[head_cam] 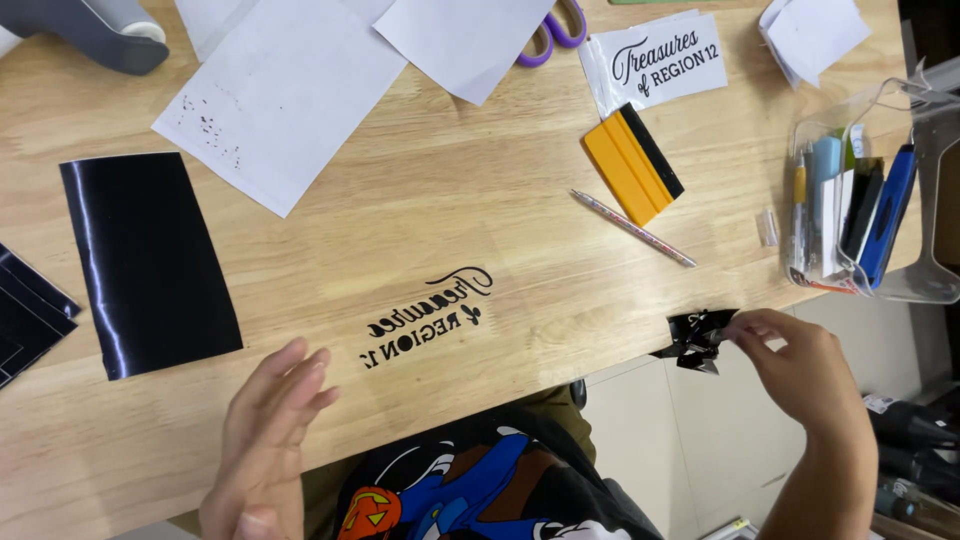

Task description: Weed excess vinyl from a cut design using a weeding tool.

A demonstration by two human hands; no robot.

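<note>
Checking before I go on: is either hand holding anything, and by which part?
The right hand pinches a crumpled black vinyl scrap by its right edge, at the table edge. The left hand is open and holds nothing.

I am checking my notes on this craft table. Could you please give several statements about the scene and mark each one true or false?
1. The right hand pinches crumpled black scrap at the table edge. True.
2. The left hand holds the squeegee. False: it is open and empty, and the squeegee lies apart by the pen.
3. The black sheet lies left of the lettering. True.
4. The scissors are in the clear bin. False: they lie at the top edge, partly under paper.
</note>
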